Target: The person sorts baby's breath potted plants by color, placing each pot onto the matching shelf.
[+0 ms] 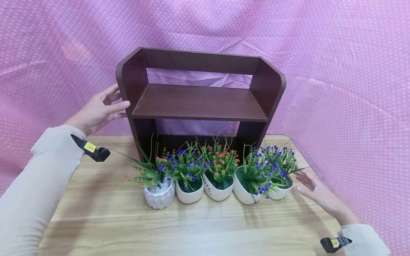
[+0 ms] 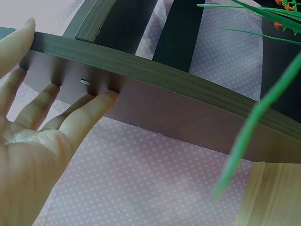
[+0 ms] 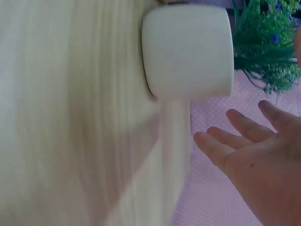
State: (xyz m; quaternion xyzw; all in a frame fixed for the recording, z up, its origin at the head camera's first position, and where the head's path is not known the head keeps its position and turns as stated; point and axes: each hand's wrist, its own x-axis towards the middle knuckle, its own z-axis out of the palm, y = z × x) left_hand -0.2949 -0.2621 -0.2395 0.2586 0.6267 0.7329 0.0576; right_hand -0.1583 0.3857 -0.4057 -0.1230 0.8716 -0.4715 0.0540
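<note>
My left hand [image 1: 100,109] holds the left side panel of a dark brown two-tier wooden shelf [image 1: 200,102]. In the left wrist view its fingertips touch the panel's outer face [image 2: 155,110], while the thumb lies over the front edge. Low on the right, my right hand [image 1: 318,193] is spread beside the rightmost white pot [image 1: 279,193], apart from it and holding nothing. That pot's blue flowers [image 1: 285,158] lean over its rim. In the right wrist view the pot [image 3: 188,52] stands just beyond the fingertips.
Several potted artificial plants form a row before the shelf: a fluted pot [image 1: 159,197], a white pot [image 1: 189,193], a lettered pot [image 1: 219,192] and another white pot [image 1: 245,192]. The wooden table [image 1: 192,231] lies beneath. Pink dotted cloth [image 1: 336,89] hangs behind and at the sides.
</note>
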